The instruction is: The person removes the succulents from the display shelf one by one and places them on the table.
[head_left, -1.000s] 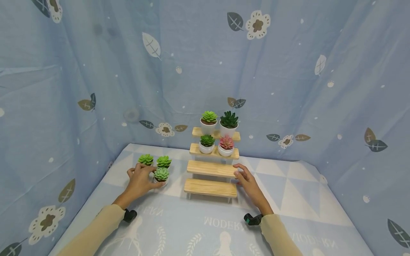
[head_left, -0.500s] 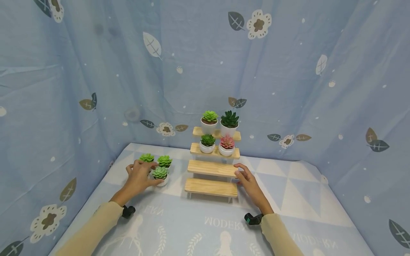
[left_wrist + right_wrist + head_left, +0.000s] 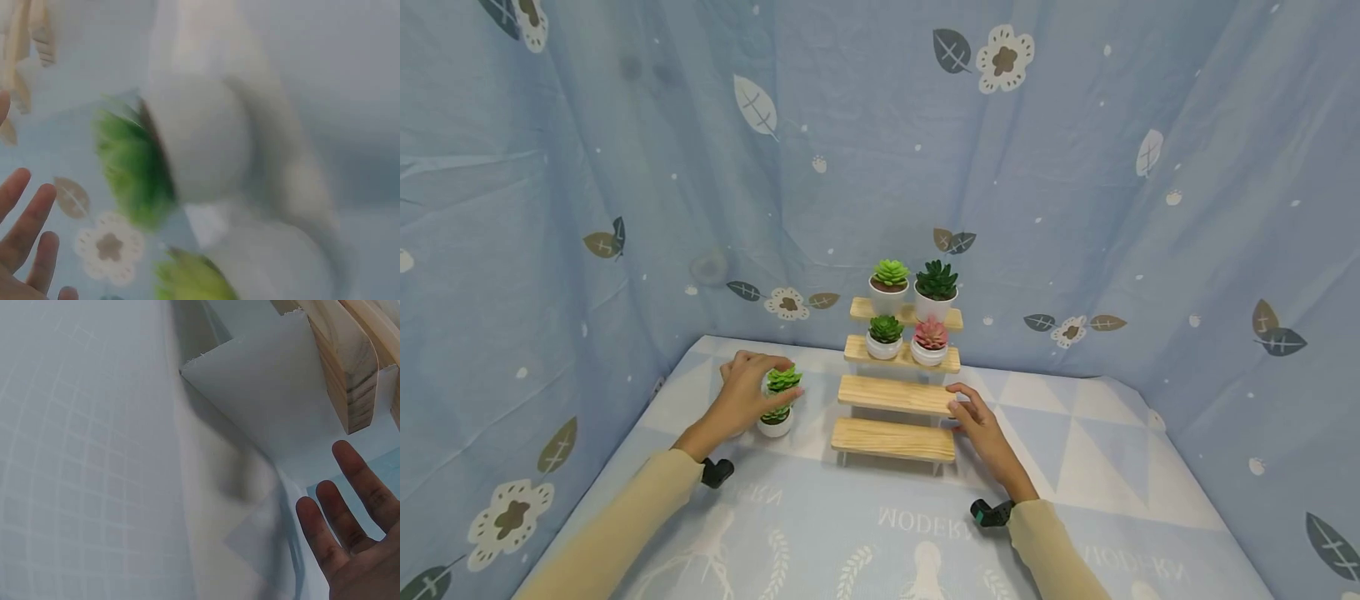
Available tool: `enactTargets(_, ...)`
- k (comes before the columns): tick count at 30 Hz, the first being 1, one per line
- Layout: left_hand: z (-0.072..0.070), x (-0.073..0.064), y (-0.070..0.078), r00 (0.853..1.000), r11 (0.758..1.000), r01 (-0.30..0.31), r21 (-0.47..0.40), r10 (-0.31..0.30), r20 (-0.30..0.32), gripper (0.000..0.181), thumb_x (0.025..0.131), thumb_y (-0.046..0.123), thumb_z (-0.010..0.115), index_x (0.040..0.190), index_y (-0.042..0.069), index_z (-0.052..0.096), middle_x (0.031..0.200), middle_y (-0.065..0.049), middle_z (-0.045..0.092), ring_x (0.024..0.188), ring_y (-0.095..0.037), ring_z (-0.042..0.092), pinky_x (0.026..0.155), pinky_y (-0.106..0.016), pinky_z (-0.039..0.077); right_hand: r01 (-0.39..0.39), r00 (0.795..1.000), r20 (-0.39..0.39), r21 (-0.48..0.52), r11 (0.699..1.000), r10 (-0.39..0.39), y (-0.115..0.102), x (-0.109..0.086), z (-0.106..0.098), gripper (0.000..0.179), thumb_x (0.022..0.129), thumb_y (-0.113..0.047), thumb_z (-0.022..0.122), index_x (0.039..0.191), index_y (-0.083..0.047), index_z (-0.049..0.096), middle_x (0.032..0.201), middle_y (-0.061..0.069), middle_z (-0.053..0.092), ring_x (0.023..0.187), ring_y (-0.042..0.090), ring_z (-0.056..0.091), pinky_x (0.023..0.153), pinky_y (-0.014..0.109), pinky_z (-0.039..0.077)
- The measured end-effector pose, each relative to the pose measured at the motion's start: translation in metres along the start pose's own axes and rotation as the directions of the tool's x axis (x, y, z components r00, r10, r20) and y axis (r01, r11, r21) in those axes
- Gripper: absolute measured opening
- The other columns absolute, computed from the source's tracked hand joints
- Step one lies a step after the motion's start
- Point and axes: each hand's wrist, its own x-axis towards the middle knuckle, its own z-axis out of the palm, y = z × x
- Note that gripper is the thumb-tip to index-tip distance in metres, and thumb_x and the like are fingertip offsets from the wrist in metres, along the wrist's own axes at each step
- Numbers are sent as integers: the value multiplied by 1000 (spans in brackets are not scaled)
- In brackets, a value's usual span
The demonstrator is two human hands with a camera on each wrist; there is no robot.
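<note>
In the head view my left hand (image 3: 741,400) reaches over the small potted succulents on the left, its thumb and forefinger spread on either side of a bright green succulent (image 3: 783,379). A paler succulent in a white pot (image 3: 775,423) stands just in front, partly behind the thumb. Blurred in the left wrist view are two white pots, one with a green plant (image 3: 134,169), apart from the spread fingers (image 3: 28,219). At the right end of a wooden tiered plant stand (image 3: 895,395), my right hand (image 3: 981,429) touches the second step from the bottom with relaxed fingers.
On the stand's top step sit a light green succulent (image 3: 890,279) and a dark green one (image 3: 936,287). Below them are a green succulent (image 3: 884,336) and a pink one (image 3: 929,340). A patterned blue curtain (image 3: 880,167) hangs behind the table (image 3: 820,517).
My left hand has let go of the front pale succulent and moved up and right, over the bright green one behind it. My right hand stays at the stand.
</note>
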Motion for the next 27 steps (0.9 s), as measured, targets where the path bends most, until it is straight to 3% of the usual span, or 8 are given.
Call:
enactTargets(4,3,12,15,1000,998,-25,-53,25,-14,47,89,38,83,125,10,71,120,-10,70,112,-32,53,91,-57,29,-18,1000,-10,1,1000,18,-2,0,0,47,105,-48,57,147,-30,49,137,16,59,125,33,56,100,55,50)
enactTargets(10,10,26,32,998,990,-62,-126,62,-4,48,92,38,80,129,9,69,116,-10,70,103,-28,65,96,-59,35,-52,999,-5,22,998,52,-8,-1,2,50,107,-42,56,152,-22,45,141,20,57,127,35,54,103,60,46)
enactTargets(19,24,40,51,999,973,-40,-226,45,20,55,95,38,77,138,8,62,127,-12,64,112,-28,61,107,-62,30,-64,998,12,28,998,64,-18,-4,2,47,109,-36,55,152,-20,45,141,20,56,127,34,54,104,61,45)
enactTargets(27,36,54,64,998,958,-66,-278,63,-19,58,93,35,79,138,4,60,127,-16,62,117,-33,58,101,-54,46,-43,999,-17,18,999,43,-3,-1,2,47,105,-47,58,147,-28,49,139,18,58,124,33,56,101,56,49)
